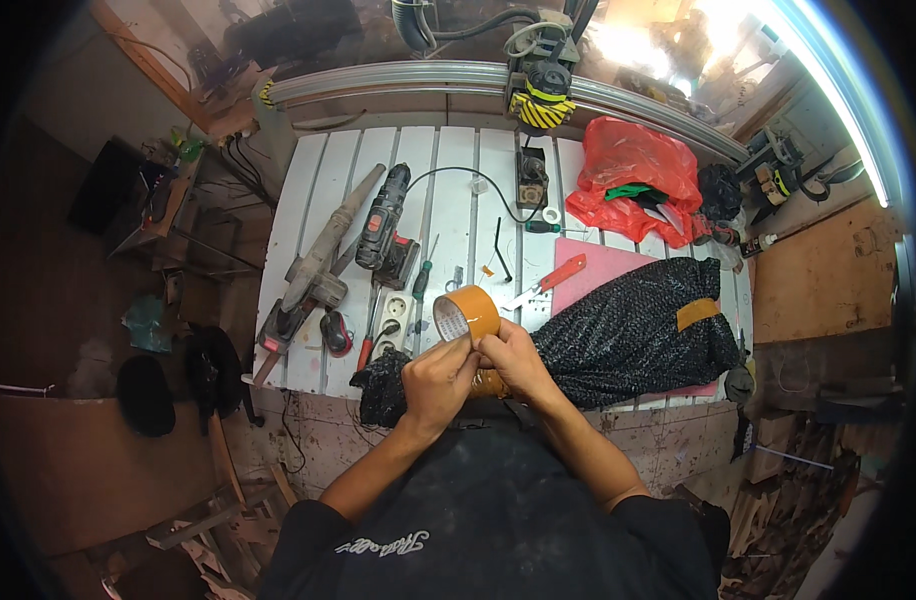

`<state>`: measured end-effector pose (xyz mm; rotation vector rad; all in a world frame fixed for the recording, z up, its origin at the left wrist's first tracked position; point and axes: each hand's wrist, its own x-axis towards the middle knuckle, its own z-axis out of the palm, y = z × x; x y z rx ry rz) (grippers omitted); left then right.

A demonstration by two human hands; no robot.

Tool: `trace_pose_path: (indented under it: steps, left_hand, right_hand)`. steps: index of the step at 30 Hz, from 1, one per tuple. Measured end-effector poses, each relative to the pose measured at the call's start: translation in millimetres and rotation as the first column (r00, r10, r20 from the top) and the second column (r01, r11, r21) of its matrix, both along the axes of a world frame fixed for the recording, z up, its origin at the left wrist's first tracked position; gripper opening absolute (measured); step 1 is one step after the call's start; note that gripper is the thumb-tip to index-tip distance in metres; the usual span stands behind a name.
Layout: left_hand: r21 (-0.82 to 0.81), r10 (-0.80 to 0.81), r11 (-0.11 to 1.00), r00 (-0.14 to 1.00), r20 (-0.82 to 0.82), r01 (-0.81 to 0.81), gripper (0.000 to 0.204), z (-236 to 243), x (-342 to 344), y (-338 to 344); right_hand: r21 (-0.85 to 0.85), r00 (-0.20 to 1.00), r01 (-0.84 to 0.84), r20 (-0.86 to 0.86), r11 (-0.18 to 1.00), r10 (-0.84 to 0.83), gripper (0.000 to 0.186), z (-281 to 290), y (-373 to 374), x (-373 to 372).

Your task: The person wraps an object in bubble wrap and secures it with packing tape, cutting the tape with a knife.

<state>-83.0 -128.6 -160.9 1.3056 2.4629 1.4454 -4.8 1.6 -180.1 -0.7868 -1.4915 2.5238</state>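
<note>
A roll of orange-brown packing tape (pixel 484 308) is held up over the table's near edge, its open core facing left. My left hand (pixel 439 382) is closed at the roll's lower rim. My right hand (pixel 516 362) pinches the roll's lower right side, thumb against the tape. Just which fingers have the tape's free end is hidden. Behind and below my hands lies a long bundle in black bubble wrap (pixel 618 335), running left to right. One tape strip (pixel 698 314) crosses its right end, and another tape band (pixel 489 384) shows beside my right hand.
On the slatted white table (pixel 313 210) lie a reciprocating saw (pixel 318 260), a cordless drill (pixel 383 225), a power strip (pixel 393 322), a red-handled knife (pixel 563 272) and a pink foam sheet (pixel 590 262). A red plastic bag (pixel 638 165) sits far right. A machine head (pixel 546 85) hangs over the back.
</note>
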Motion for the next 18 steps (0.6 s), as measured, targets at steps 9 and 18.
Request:
trace_pose_path:
  steps: [9, 18]
  left_hand:
    - [-0.077, -0.031, 0.996, 0.995, 0.097, 0.039, 0.016, 2.5, -10.0, -6.1]
    - [-0.136, -0.172, 0.97, 0.965, 0.196, 0.201, 0.022, 11.0, -18.7, -7.7]
  right_hand:
    - [0.106, 0.989, 0.124, 0.068, 0.987, -0.132, 0.029, 6.1, 1.9, 10.0]
    - [0.958, 0.963, 0.069, -0.137, 0.277, 0.232, 0.022, 33.6, 29.3, 9.1]
